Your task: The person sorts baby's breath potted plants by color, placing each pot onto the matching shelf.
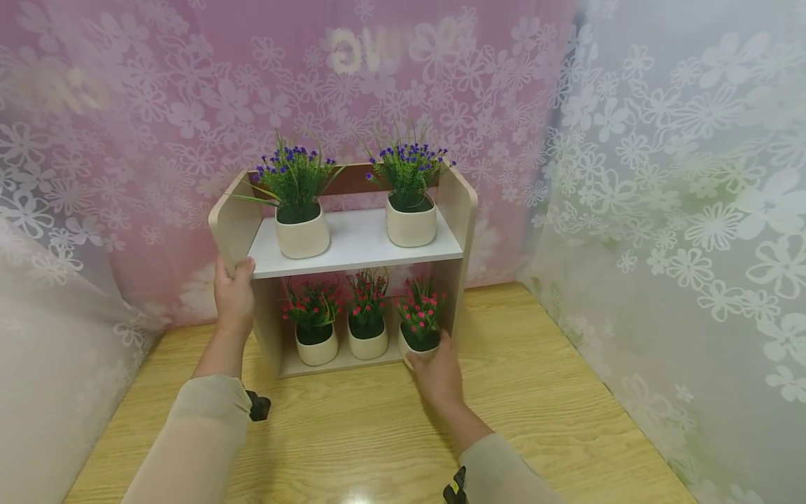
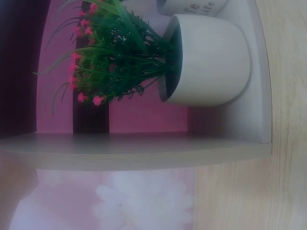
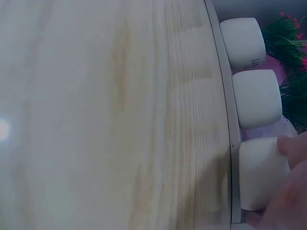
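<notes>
A two-tier wooden shelf stands on the table. My left hand grips its left side panel, the thumb at the front edge near the upper board. On the bottom board, at the right end, my right hand holds a white pot of pink-red flowers, with thumb and fingers on opposite sides. Two similar pots, a middle one and a left one, sit beside it. In the left wrist view only a blurred part of the left hand shows.
Above, the white board carries two cream pots of purple flowers, one left and one right. The wood-grain table extends in front. Flower-patterned curtains, pink behind and pale at the right, surround it.
</notes>
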{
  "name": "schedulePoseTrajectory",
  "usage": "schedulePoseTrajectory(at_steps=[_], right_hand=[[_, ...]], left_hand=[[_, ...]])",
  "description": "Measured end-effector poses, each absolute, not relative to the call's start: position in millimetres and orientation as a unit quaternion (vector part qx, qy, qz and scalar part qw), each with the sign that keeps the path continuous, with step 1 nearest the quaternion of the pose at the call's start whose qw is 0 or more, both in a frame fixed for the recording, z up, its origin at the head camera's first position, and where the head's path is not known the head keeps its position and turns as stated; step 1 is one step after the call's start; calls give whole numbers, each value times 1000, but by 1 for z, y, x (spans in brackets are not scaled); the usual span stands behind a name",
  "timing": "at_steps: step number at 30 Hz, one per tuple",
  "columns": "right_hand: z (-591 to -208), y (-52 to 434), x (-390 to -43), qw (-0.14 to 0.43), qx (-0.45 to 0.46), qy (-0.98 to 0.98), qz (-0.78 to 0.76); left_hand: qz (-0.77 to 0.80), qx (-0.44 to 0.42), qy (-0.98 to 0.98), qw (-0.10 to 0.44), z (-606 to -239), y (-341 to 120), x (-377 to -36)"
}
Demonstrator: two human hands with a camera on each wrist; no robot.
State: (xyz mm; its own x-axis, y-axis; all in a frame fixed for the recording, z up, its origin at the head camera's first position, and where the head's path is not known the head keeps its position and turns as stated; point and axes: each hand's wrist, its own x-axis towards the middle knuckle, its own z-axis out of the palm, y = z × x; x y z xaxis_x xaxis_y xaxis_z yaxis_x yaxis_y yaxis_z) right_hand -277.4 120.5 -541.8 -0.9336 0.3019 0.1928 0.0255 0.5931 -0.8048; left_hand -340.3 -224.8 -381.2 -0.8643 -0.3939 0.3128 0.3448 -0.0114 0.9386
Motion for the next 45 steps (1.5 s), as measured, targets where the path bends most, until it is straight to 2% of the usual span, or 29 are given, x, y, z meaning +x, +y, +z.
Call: schedulePoseTrajectory(at_steps=[23,36,45], right_hand=[[-541,110,-324,183,-115,-887,408],[-535,110,-337,145,-127,-891,410],[-533,107,-339,141,-137,-896,398]], left_hand=[[-711,17,-657,251,-381,-227,-340],[-719,11,-646,257,-382,-226,-343],[-719,6,-645,257,-382,-226,-343]])
